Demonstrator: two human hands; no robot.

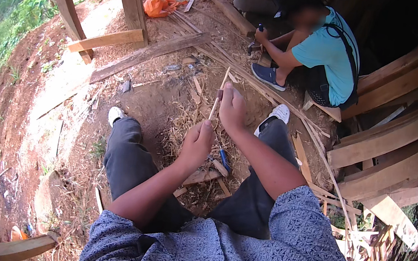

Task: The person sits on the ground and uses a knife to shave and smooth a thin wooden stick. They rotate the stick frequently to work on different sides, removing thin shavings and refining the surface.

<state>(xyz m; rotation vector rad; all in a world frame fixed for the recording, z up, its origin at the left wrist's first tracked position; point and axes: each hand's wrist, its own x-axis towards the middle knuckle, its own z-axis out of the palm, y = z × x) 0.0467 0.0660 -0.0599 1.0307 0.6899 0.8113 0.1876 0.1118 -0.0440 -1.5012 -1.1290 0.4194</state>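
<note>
A thin, pale wooden stick (225,77) slants upward and away in front of me. My left hand (197,142) is closed around its near end, thumb on top. Farther along the stick, my right hand (232,107) is closed on a small dark brown piece (220,94) that lies against the stick; its kind is too small to make out. Below the hands, between my legs, a blue-handled tool (224,158) lies on the ground beside a short wooden piece (219,167). Wood shavings (180,129) are scattered around there.
At the upper right a person in a turquoise shirt (327,51) sits low, holding a tool. Another person (256,1) sits behind. Curved planks (393,151) are stacked at the right. A beam (147,58), long wood strips (258,86) and an orange bag (161,8) lie ahead.
</note>
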